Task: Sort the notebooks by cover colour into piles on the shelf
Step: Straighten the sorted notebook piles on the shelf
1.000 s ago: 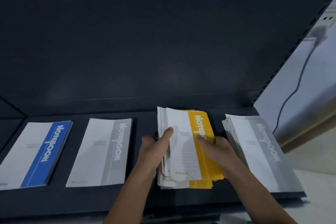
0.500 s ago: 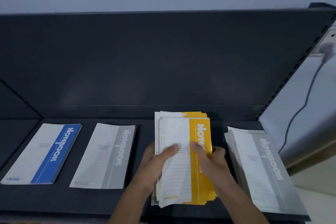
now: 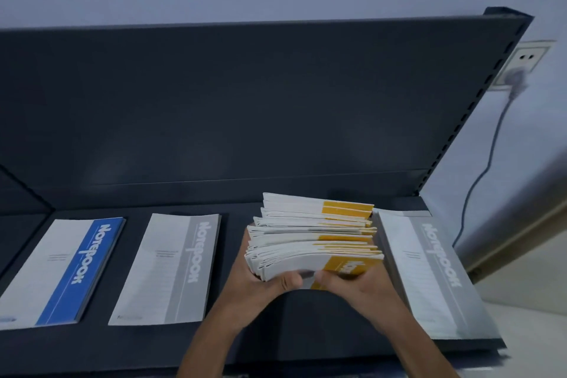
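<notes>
A thick stack of yellow-and-white notebooks (image 3: 313, 233) is tipped up on the dark shelf (image 3: 239, 347), its near end lifted so the page edges face me. My left hand (image 3: 260, 282) grips its near left corner and my right hand (image 3: 356, 284) grips its near right corner, thumbs on top. A blue-striped notebook (image 3: 64, 270) lies flat at the left. A grey-striped notebook (image 3: 175, 267) lies beside it. A pile of grey-striped notebooks (image 3: 429, 273) lies at the right end, close against the yellow stack.
The shelf's tall dark back panel (image 3: 245, 107) rises behind the notebooks. Its right upright (image 3: 478, 92) has slots. On the wall to the right are a socket (image 3: 524, 58) and a plugged-in cable (image 3: 487, 163). The shelf ends just past the grey pile.
The yellow stack lay flat under both hands a second ago; now its near end is raised and the notebooks fan out edge-on. The camera has tilted upward.
</notes>
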### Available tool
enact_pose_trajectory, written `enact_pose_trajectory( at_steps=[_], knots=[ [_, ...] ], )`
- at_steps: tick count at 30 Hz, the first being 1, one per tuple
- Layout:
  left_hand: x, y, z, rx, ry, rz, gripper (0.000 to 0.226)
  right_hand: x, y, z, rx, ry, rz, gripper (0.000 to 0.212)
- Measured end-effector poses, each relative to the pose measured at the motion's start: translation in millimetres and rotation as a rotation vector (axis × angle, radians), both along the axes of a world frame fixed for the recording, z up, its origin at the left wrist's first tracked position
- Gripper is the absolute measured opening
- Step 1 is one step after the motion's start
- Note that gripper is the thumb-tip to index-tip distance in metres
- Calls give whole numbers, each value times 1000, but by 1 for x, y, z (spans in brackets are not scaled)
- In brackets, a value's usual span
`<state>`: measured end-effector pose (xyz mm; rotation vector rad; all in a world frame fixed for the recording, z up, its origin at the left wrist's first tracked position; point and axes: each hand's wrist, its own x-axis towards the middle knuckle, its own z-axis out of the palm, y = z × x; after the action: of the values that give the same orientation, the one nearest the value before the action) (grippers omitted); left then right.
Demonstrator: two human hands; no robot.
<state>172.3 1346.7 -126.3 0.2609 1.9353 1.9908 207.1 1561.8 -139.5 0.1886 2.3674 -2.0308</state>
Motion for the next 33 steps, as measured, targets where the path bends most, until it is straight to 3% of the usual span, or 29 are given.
enact_pose_trajectory(
  at_steps=[5,11,17,21,26,33],
  knots=[
    [-8,-6,2,-70,36,-103,84,-2,7,4,-84,-16,59,76],
    [-11,-12,0,-84,102,-137,88,0,9,10,-124,-17,79,85],
    [-13,2,-8,-140,144,-128,95,-3,-2,11,-162,-2,88,64],
    [-22,-2,-13,-185,153,-176,100,-5,0,17,-124,-3,127,61],
    [-21,-1,-15,-317,205,-120,90,-9,-2,8,-115,-43,59,49],
    [-23,-15,-28,-557,275,-229,89,-5,2,-6,-102,-93,92,60]
  ],
)
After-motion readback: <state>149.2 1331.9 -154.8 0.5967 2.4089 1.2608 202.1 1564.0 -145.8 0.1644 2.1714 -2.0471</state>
